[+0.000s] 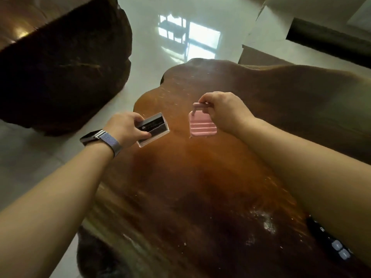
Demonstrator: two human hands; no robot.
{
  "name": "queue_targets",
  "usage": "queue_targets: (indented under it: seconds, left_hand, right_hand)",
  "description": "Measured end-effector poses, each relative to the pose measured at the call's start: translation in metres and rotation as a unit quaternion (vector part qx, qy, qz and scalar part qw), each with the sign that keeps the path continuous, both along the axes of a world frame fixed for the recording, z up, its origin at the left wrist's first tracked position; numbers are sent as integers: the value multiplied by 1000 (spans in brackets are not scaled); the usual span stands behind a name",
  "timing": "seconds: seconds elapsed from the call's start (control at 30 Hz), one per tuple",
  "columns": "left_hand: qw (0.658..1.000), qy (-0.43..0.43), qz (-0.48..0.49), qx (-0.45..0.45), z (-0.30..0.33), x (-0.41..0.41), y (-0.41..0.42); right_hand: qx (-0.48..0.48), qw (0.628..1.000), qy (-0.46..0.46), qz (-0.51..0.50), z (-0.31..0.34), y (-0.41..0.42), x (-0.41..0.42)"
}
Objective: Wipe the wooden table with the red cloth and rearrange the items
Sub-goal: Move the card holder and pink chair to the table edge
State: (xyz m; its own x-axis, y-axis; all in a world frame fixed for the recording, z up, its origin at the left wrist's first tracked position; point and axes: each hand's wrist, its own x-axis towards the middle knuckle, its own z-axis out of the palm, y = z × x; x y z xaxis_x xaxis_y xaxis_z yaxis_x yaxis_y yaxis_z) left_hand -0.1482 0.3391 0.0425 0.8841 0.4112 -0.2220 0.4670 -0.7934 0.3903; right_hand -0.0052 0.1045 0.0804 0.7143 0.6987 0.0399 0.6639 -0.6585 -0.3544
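My left hand (128, 127) is closed around a small clear box (153, 129) with a dark card inside, thumb along its near side and fingers over the far side. I hold it at the left edge of the bench (200, 177), and part of it hangs out past that edge, over the floor (150, 47). If my fingers slip, or I set it down where it is now, it could tip off onto the tiles. I cannot tell whether its base touches the wood.

My right hand (224, 111) pinches the top loop of a small pink ribbed case (202, 125) between thumb and fingertips, the other fingers curled in. The case hangs from that one thin loop near the middle of the bench's far end, so it can swing, and a swing to the left could knock the clear box.

Near the right edge, close to me, a dark remote control (331, 243) lies partly under my right forearm; drawing the arm back could sweep it off.

White specks and smears show on the near wood. I see no red cloth anywhere, so wiping may be unfinished.
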Motion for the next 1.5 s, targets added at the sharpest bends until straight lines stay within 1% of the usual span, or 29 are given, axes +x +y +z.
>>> queue_targets:
  seconds: [0.13, 0.3, 0.47, 0.7, 0.77, 0.87, 0.93, 1.03, 1.17, 1.3, 1.4, 1.5]
  left_hand:
    - [999, 17, 37, -17, -12, -17, 29]
    - [997, 11, 66, -31, -32, -32, 49]
    - [997, -1, 69, -29, -46, -36, 52]
    - [998, 12, 50, -27, -53, -34, 50]
    - [998, 3, 53, -16, -49, -33, 42]
    - [997, -35, 47, 48, -38, -31, 23]
    - [994, -67, 17, 80, -28, -27, 7]
    - [988, -108, -50, 98, -11, -16, -25]
    - [980, -134, -136, 62, 5, 5, -82]
    - [973, -96, -203, 51, 2, 28, -149]
    - [967, -54, -249, 28, -11, 44, -201]
    - [955, -18, -296, 26, -26, 58, -254]
  right_hand:
    - [-10, 999, 13, 32, -13, 40, -7]
    - [-19, 998, 25, 60, -33, 74, -16]
    - [3, 996, 23, 90, -44, 92, -22]
    - [5, 996, 42, 77, -47, 92, -19]
    - [-2, 996, 50, 69, -46, 86, -19]
    - [0, 997, 57, 56, -43, 72, -19]
    - [4, 997, 53, 52, -39, 58, -20]
    - [13, 998, 42, 33, -34, 26, -22]
    - [20, 1000, 19, -12, -27, -39, -28]
    - [17, 996, -7, -82, -23, -119, -32]
    - [5, 990, -3, -140, -21, -191, -33]
    - [-11, 978, 2, -206, -22, -267, -36]
